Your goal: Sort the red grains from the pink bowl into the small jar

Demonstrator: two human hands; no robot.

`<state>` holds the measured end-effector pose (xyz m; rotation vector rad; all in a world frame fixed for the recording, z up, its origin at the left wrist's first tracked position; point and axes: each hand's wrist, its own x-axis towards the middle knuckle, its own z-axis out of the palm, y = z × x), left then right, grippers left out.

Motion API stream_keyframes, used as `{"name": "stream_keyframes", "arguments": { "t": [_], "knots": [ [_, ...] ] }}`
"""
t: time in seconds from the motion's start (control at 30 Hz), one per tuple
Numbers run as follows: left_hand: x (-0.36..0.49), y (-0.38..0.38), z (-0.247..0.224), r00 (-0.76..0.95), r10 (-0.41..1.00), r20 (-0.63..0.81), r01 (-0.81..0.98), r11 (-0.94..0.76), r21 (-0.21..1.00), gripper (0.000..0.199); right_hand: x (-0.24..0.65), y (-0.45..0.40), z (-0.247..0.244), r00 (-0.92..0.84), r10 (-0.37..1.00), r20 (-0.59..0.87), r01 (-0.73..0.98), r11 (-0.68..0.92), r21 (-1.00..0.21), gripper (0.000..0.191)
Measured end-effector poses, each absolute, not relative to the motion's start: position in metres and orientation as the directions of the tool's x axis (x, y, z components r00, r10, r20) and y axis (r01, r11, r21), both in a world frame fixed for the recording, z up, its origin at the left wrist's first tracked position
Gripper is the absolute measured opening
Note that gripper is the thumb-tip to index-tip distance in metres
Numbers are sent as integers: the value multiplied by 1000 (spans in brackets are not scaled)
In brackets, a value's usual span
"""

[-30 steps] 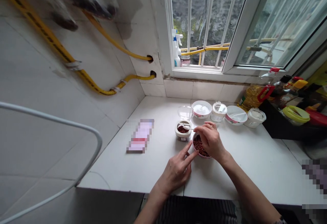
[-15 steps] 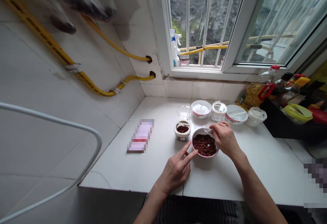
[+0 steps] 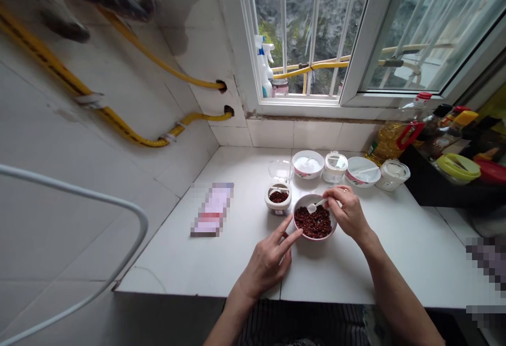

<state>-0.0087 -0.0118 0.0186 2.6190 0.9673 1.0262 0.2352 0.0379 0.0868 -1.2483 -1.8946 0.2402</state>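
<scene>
A white bowl [image 3: 321,198] holds dark red-brown dried grains, perhaps peppercorns [image 3: 312,225]. My right hand [image 3: 346,209] pinches the handle of a small white spoon [image 3: 312,208] over this bowl. The spoon's scoop shows above the grains and looks empty. My left hand [image 3: 272,256] has two fingers stretched out, their tips against the bowl's left rim, while its other fingers curl beneath. Just left of the bowl stands a small seasoning jar [image 3: 278,207] with its clear lid [image 3: 280,169] flipped up and the same dark grains inside.
Behind stand a bowl of white powder [image 3: 308,166], a lidded jar [image 3: 336,167], a bowl with a white spoon [image 3: 362,172] and another jar [image 3: 393,175]. An oil bottle [image 3: 391,135] and sauce bottles fill the right corner. A blurred pinkish item [image 3: 213,209] lies left.
The spoon's scoop was mostly down among the grains and now shows above them, farther left and back. The left fingers stay at the rim. The whole view has shifted slightly.
</scene>
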Motion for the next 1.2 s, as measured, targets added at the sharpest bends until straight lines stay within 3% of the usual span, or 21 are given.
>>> {"name": "stream_keyframes", "arguments": {
  "t": [0.4,1.2],
  "knots": [
    [-10,-11,14,556,620,554,511,-780,361,69,218,38,76,-203,865,459,605,479,-636,23],
    [-10,-12,14,555,622,552,510,-779,365,67,213,41,75,-81,953,294,503,293,-813,19]
  ]
}}
